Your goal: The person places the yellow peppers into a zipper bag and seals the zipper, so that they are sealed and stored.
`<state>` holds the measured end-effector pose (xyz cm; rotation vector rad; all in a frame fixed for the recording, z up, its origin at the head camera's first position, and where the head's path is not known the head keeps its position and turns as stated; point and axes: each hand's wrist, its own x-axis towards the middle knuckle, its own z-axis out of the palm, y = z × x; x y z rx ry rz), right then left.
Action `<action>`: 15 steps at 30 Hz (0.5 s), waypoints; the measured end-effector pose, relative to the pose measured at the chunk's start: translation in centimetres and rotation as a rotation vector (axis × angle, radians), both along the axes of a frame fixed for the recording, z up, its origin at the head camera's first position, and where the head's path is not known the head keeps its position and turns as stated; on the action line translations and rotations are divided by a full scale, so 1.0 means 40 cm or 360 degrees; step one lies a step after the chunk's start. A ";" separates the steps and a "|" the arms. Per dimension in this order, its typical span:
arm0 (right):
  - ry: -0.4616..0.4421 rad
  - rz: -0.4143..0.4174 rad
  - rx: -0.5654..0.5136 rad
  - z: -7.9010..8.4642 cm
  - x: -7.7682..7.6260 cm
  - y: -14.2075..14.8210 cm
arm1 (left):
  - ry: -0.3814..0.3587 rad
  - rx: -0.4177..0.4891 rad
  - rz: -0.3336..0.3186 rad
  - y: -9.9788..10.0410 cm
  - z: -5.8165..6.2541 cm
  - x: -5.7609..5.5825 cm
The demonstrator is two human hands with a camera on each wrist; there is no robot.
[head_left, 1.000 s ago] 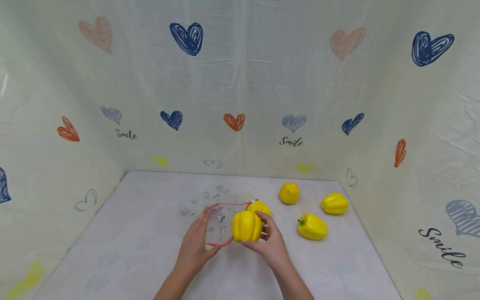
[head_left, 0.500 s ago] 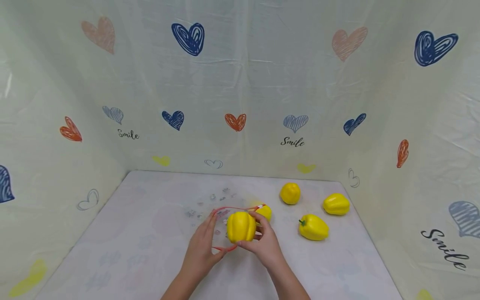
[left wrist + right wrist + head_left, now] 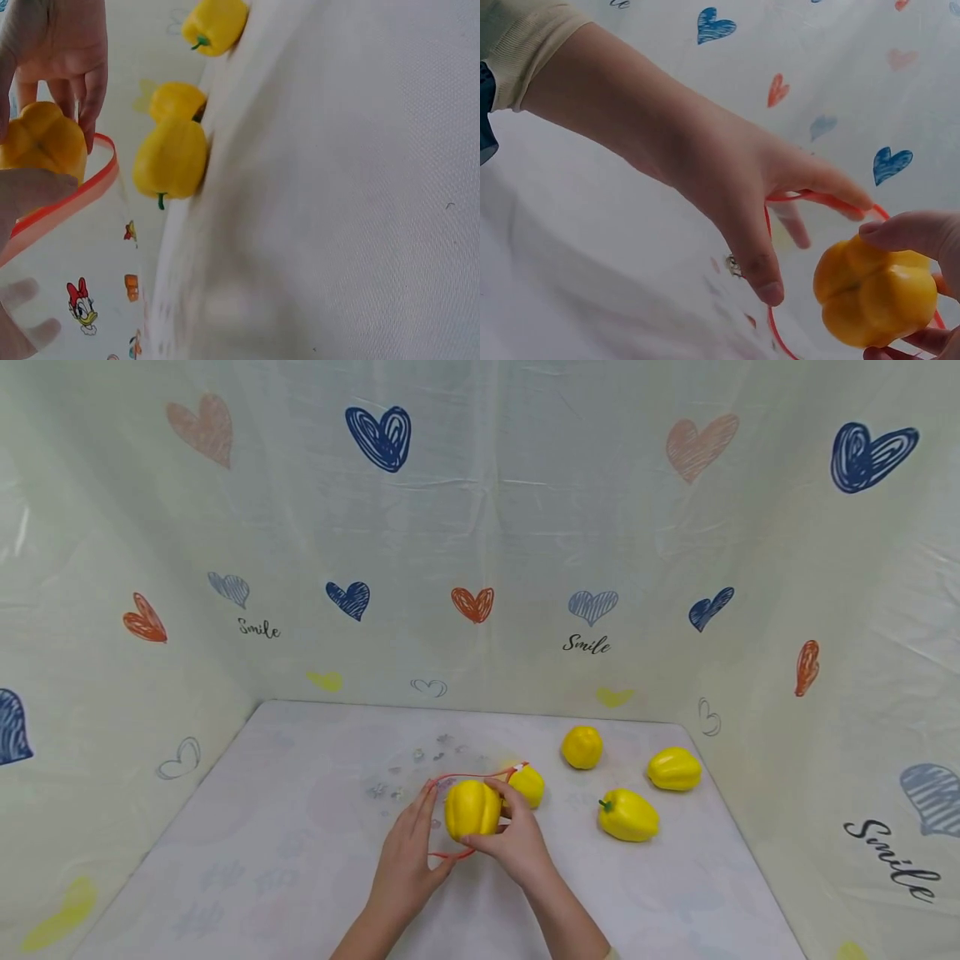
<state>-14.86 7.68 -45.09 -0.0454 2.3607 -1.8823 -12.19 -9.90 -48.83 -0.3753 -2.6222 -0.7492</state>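
In the head view, my right hand [image 3: 517, 847] grips a yellow bell pepper [image 3: 471, 808] with thumb and fingers curled round its side. The pepper overlaps the mouth of a clear plastic bag with a red rim [image 3: 467, 775]. My left hand [image 3: 408, 852] is at the bag's left side, thumb and fingers stretched apart along the rim. The right wrist view has the left hand [image 3: 727, 180] spread there, one finger seen through the film, facing the lobed end of the pepper [image 3: 874, 292]. In the left wrist view, cartoon figures are printed on the bag [image 3: 82, 300].
Another yellow pepper [image 3: 528, 785] lies just behind the right hand, beside the rim. Further right on the white table [image 3: 300, 793] lie a round-looking pepper [image 3: 582, 747], one with a green stem [image 3: 628, 816] and one near the right edge [image 3: 674, 769]. A heart-printed curtain [image 3: 480, 527] encloses the table.
My right hand has carried the pepper left, further over the bag's mouth. The left hand has shifted slightly right, still at the rim. The peppers on the right lie as before.
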 end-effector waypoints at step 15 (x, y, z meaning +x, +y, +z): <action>0.0071 0.0013 0.0095 -0.020 -0.028 -0.024 | 0.0073 0.0107 -0.0008 0.001 0.003 0.004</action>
